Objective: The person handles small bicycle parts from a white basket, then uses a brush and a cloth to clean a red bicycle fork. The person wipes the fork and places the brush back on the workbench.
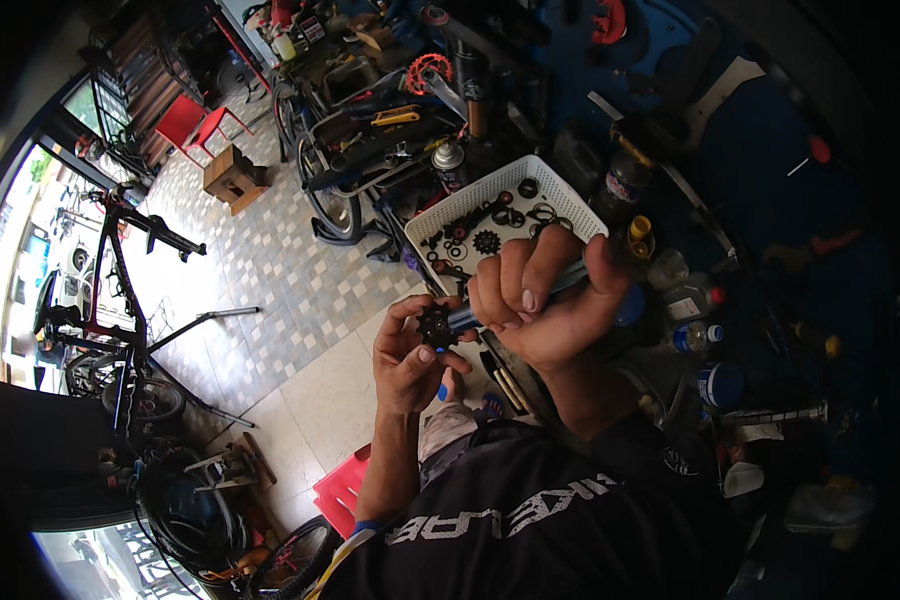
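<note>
Between the fingers of my left hand (pixel 406 362) is a small black toothed pulley wheel (pixel 434 326), held upright in front of my chest. My right hand (pixel 550 300) is wrapped round a blue-grey rod-shaped tool (pixel 462 320). The tool's end meets the pulley wheel's face or sits just at it; I cannot tell which. My fingers hide most of its length, and its exact kind does not show. Just beyond my hands stands a white perforated plastic basket (pixel 422 226). Inside it lie rings, small dark parts and another black toothed wheel (pixel 486 242).
A spray can (pixel 449 160) and an orange chainring (pixel 429 74) sit among bike parts behind the basket. Several bottles and jars, one a blue-lidded tub (pixel 720 385), crowd the right. Left are a bike frame on a stand (pixel 130 290), a wooden stool (pixel 234 176) and a red chair (pixel 192 124).
</note>
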Tool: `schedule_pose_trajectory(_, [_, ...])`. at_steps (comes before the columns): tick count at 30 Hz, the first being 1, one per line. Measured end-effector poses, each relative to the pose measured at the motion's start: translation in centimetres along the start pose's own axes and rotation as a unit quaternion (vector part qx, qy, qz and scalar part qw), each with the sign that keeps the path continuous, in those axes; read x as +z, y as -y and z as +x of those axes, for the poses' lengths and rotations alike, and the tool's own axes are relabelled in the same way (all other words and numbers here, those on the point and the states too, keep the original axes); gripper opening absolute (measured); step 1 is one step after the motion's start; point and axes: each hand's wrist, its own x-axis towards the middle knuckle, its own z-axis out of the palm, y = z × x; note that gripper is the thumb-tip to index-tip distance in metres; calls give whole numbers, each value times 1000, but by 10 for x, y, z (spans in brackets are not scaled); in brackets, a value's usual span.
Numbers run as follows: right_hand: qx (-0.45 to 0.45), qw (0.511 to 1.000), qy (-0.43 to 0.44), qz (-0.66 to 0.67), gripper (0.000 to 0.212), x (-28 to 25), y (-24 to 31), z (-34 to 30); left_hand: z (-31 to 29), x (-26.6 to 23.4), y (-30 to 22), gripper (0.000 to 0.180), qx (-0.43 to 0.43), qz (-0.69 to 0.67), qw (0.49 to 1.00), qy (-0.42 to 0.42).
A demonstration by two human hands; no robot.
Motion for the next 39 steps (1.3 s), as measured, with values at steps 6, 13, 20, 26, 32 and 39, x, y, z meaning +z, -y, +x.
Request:
schedule_pose_trajectory(6, [-3,1000,-10,6,68,4,-8,-1,1,4,0,51,7,10,1000,6])
schedule_pose_trajectory(13, [-5,1000,-16,-13,66,4,-13,-3,-2,3,-1,51,12,34,999,-1])
schedule_pose_trajectory(20, [-2,999,17,-44,65,-2,-11,-3,-6,1,1,52,-14,11,1000,-6])
schedule_pose_trajectory(26, [-3,998,22,-62,66,1,-14,-2,-8,0,5,53,-20,6,1000,-2])
schedule_pose_trajectory(32, [0,997,11,-71,65,5,-14,-7,-7,-3,6,52,-9,10,1000,-13])
schedule_pose_trajectory(39, [9,998,-4,-57,66,-4,-12,-8,-6,-6,6,53,-22,0,1000,-8])
